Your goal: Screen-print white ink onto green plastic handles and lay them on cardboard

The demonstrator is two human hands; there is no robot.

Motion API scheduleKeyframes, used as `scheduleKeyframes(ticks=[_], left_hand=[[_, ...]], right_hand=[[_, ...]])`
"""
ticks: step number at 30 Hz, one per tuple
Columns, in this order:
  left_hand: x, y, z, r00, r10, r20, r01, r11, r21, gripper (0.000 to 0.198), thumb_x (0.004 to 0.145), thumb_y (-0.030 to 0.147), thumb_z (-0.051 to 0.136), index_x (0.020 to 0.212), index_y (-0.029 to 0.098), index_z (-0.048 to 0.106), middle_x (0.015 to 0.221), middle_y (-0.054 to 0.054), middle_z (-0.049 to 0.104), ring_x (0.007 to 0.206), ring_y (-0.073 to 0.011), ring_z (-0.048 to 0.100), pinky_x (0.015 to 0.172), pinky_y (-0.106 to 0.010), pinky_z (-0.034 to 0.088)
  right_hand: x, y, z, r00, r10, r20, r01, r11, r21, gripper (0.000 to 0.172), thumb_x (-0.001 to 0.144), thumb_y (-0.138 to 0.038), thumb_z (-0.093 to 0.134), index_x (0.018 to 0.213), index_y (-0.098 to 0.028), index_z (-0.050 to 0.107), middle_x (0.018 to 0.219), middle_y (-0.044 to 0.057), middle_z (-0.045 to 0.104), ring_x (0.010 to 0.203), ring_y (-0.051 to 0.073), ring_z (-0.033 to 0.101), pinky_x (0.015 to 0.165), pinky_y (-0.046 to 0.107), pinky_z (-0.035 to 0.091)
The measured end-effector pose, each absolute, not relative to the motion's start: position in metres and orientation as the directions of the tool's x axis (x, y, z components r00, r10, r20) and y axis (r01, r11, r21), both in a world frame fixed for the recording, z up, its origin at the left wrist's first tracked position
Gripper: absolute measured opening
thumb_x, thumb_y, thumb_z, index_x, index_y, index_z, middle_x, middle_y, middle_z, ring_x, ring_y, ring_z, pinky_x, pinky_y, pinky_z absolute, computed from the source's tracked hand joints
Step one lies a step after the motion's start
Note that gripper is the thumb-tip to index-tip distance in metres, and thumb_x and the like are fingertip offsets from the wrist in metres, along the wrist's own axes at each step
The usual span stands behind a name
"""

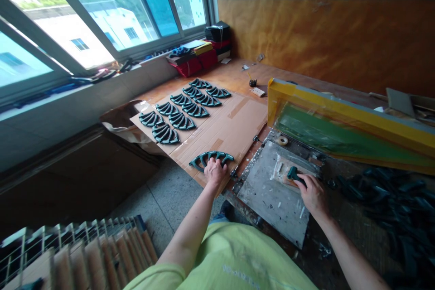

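Note:
My left hand [215, 171] is low over the nearest fan-shaped row of dark green T-headed handles [200, 158], which lies on a flat cardboard sheet [234, 131]. Its fingers are bent closed around a handle in that row, and the hand partly covers it. In my right hand [313, 192] is another dark green T-headed handle [292, 173], held by its stem. Its head points left, over a small tape-covered holder [283, 172] on a grey metal plate [258, 190]. Several more fans of handles [181, 120] lie at the sheet's far left.
A yellow-edged screen frame [340, 108] with green mesh stands tilted behind the plate. A tape roll [282, 140] sits at the plate's back edge. Loose dark handles [384, 199] are heaped at right. A rack with cardboard pieces [102, 258] stands at lower left, below the window.

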State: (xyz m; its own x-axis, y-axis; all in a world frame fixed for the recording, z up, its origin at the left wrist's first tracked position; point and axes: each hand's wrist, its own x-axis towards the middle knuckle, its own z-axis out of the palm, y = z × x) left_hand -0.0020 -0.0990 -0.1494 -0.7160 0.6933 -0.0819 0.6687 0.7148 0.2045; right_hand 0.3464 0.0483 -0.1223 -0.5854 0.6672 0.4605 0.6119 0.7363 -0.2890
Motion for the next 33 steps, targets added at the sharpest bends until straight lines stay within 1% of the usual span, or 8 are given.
scheduleKeyframes(ticks=[4,7,12,18,21,24,28,33], left_hand=[[0.0,-0.101,-0.15,-0.748,0.659,-0.076,0.636,0.745,0.202,0.032,0.084,0.046,0.054,0.099,0.021,0.067,0.109,-0.014,0.057,0.105,-0.0282,0.054,0.076,-0.035,0.045],[0.003,-0.105,-0.148,-0.768,0.639,-0.055,0.616,0.759,0.212,0.039,0.085,0.047,0.054,0.115,0.024,0.061,0.114,-0.012,0.056,0.107,-0.0273,0.052,0.078,-0.035,0.044],[0.008,-0.115,-0.15,-0.841,0.54,0.019,0.532,0.82,0.212,0.06,0.083,0.056,0.052,0.132,0.022,0.048,0.137,-0.015,0.045,0.124,-0.0321,0.041,0.097,-0.046,0.034],[0.013,-0.111,-0.157,-0.883,0.46,0.089,0.467,0.85,0.243,0.063,0.081,0.062,0.052,0.127,0.02,0.054,0.142,-0.015,0.044,0.129,-0.0333,0.036,0.106,-0.05,0.022],[0.011,-0.104,-0.154,-0.877,0.466,0.117,0.48,0.838,0.259,0.06,0.085,0.062,0.045,0.125,0.018,0.056,0.136,-0.016,0.051,0.124,-0.0327,0.041,0.105,-0.048,0.023],[0.007,-0.096,-0.149,-0.846,0.522,0.11,0.531,0.809,0.25,0.057,0.086,0.061,0.045,0.127,0.023,0.056,0.123,-0.013,0.059,0.115,-0.0312,0.046,0.102,-0.047,0.026],[0.005,-0.091,-0.147,-0.745,0.665,0.052,0.662,0.729,0.173,0.041,0.082,0.055,0.054,0.107,0.025,0.068,0.113,-0.012,0.06,0.111,-0.0319,0.046,0.099,-0.048,0.026],[0.01,-0.092,-0.15,-0.75,0.66,0.047,0.659,0.737,0.15,0.03,0.081,0.045,0.057,0.095,0.022,0.07,0.106,-0.013,0.061,0.108,-0.0313,0.046,0.099,-0.048,0.026]], right_hand=[[0.347,0.049,-0.12,-0.598,0.659,0.456,0.613,0.743,-0.271,0.027,0.095,-0.04,0.046,0.102,-0.019,0.063,0.092,0.011,0.067,0.086,0.025,0.063,0.077,0.038,0.049],[0.345,0.05,-0.119,-0.634,0.634,0.442,0.603,0.764,-0.231,0.028,0.096,-0.037,0.045,0.103,-0.018,0.063,0.093,0.011,0.068,0.086,0.024,0.062,0.078,0.037,0.048],[0.334,0.052,-0.117,-0.689,0.583,0.43,0.564,0.804,-0.187,0.028,0.097,-0.031,0.044,0.104,-0.014,0.065,0.096,0.012,0.068,0.091,0.025,0.06,0.081,0.037,0.046],[0.323,0.056,-0.113,-0.716,0.591,0.373,0.568,0.803,-0.183,0.028,0.096,-0.027,0.044,0.104,-0.014,0.067,0.096,0.013,0.067,0.093,0.026,0.058,0.081,0.038,0.046],[0.324,0.057,-0.114,-0.72,0.587,0.37,0.565,0.805,-0.178,0.028,0.096,-0.028,0.044,0.104,-0.015,0.067,0.096,0.013,0.066,0.093,0.026,0.057,0.081,0.038,0.045],[0.325,0.057,-0.115,-0.72,0.58,0.381,0.561,0.81,-0.17,0.027,0.096,-0.028,0.045,0.105,-0.014,0.067,0.097,0.013,0.066,0.093,0.025,0.056,0.081,0.038,0.045],[0.326,0.056,-0.115,-0.716,0.573,0.399,0.561,0.813,-0.159,0.027,0.096,-0.028,0.045,0.105,-0.014,0.066,0.098,0.013,0.066,0.092,0.025,0.056,0.081,0.037,0.044],[0.326,0.056,-0.117,-0.709,0.566,0.421,0.561,0.814,-0.149,0.028,0.096,-0.027,0.045,0.107,-0.013,0.067,0.099,0.013,0.066,0.091,0.025,0.055,0.082,0.037,0.044]])
